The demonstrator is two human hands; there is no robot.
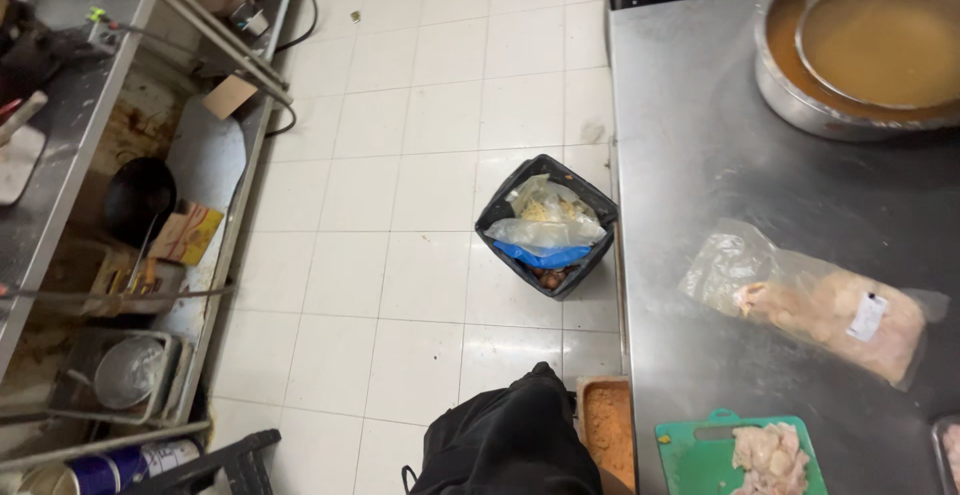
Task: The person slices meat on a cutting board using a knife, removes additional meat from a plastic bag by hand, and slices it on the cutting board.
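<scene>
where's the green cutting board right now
In the head view, the green cutting board lies at the bottom right, on the near edge of the steel table, with raw chicken pieces on it and the bagged chicken just beyond.

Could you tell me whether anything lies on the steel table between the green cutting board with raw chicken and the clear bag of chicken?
Nothing visible does: bare steel table separates the green cutting board from the clear plastic bag of raw chicken. Neither hand is in view.
</scene>
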